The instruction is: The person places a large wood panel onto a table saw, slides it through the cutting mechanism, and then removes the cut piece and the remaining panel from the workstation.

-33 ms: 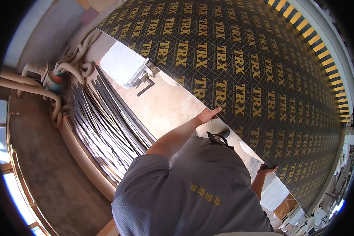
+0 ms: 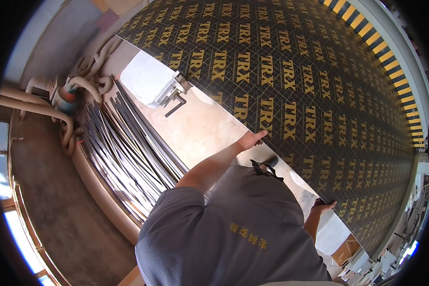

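Note:
A large black board covered in repeated yellow print fills the upper right, its pale straight edge running diagonally past my body. My left hand grips this edge near the middle, thumb lying on the top face and fingers curled at the rim. Further along toward the lower right, my right hand holds the same edge, its thumb over the top and the other fingers mostly hidden under the board.
Under the board's far left part stands a white machine housing with a black crank handle. Long thin strips lie on the floor at left, beside beige hoses. A yellow-and-black striped guard borders the board's far side.
The board's printed pattern sits very slightly further left. Both hands keep their grip at the edge.

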Demonstrator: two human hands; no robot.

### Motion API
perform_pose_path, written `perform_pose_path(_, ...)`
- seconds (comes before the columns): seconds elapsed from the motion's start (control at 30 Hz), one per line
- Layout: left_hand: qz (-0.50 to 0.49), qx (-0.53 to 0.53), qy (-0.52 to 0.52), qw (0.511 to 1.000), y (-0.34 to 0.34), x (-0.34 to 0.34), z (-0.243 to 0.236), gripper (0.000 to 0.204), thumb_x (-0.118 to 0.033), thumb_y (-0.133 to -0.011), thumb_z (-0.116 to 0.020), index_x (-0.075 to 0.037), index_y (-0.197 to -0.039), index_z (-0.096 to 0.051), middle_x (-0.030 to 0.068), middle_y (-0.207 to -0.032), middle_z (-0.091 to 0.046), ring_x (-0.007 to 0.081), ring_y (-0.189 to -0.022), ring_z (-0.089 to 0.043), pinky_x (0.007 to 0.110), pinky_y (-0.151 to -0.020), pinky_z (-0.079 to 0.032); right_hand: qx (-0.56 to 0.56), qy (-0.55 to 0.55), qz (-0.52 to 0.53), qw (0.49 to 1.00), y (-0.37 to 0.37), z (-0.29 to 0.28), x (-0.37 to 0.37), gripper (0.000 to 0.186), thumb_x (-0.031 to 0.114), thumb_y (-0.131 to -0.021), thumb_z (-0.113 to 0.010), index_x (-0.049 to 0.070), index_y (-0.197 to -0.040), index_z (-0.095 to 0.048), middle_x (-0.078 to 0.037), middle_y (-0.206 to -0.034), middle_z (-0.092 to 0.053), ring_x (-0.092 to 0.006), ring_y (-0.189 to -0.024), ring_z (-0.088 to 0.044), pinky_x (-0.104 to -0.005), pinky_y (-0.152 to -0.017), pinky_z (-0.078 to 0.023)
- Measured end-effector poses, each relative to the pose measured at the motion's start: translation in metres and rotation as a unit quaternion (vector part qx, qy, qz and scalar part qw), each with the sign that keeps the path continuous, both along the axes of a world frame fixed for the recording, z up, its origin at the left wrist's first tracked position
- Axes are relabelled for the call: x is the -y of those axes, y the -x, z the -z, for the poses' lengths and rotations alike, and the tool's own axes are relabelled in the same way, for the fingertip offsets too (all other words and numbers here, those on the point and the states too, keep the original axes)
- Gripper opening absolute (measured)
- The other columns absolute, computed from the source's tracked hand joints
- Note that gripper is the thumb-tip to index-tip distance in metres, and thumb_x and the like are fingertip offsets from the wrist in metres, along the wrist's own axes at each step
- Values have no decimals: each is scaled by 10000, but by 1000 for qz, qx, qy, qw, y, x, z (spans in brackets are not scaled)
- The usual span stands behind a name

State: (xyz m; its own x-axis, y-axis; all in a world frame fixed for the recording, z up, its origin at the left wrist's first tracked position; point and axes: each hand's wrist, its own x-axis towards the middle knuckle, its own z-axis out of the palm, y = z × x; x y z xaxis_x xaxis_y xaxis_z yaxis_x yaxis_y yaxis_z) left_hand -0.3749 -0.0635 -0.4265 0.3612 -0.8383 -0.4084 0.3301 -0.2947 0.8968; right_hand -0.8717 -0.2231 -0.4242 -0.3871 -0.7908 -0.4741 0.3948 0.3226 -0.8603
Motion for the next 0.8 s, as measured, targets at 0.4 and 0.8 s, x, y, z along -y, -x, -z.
perform_pose_path(0.4,-1,12,24,1000,1,1,4,535,-552,-966,-630,-32,-1077,-694,53,-875,-700,138,-684,-652,275,-566,-490,-30,-19,16,999,1,-1,0,610,773,-891,-525,225,-1147,-599,11,-813,-594,-152,-536,-458,-282,-477,-332)
perform_pose_path(0.8,-3,12,39,999,2,2,13,522,-528,-973,-634,-23,-1098,-681,52,-866,-695,134,-676,-650,266,-564,-495,-27,-8,3,1000,12,8,1,725,786,-857,-552,260,-1357,-556,35,-1111,-653,-144,-756,-528,-300,-602,-359)
